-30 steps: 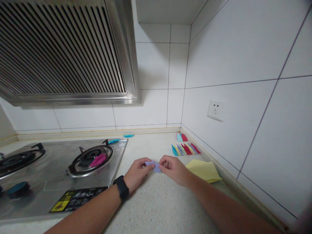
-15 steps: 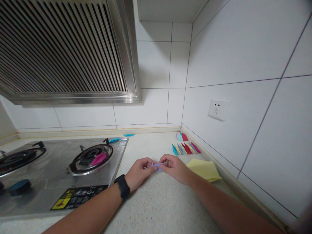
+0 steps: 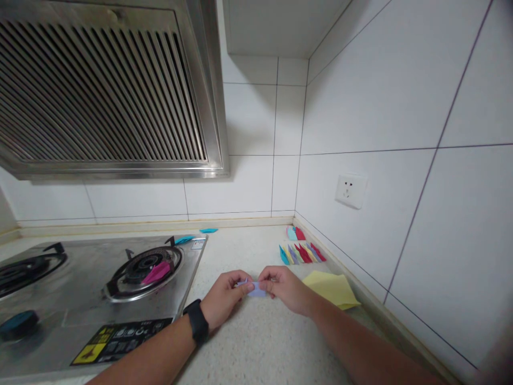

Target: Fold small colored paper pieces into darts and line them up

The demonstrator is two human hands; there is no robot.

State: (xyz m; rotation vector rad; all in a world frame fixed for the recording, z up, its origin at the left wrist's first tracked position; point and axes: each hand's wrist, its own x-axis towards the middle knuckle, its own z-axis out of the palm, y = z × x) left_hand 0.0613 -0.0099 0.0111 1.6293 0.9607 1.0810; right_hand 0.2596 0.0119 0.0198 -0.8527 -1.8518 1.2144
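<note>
on speckled worktop (image 3: 256,342) beside stove (image 3: 100,289), left hand (image 3: 222,297) and right hand (image 3: 282,286) pinched shut on lilac paper (image 3: 255,289); best creased slowly, edges aligned, fingertips close.

Left hand (image 3: 222,295) and right hand (image 3: 282,286) pinch together, fingertips meeting.

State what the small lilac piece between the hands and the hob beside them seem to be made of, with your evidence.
Lilac piece: probably thin matte paper; it shows flat, creased folds, pinched by the left hand and the right hand. Hob: looks like brushed stainless steel, grey with soft reflections.
</note>
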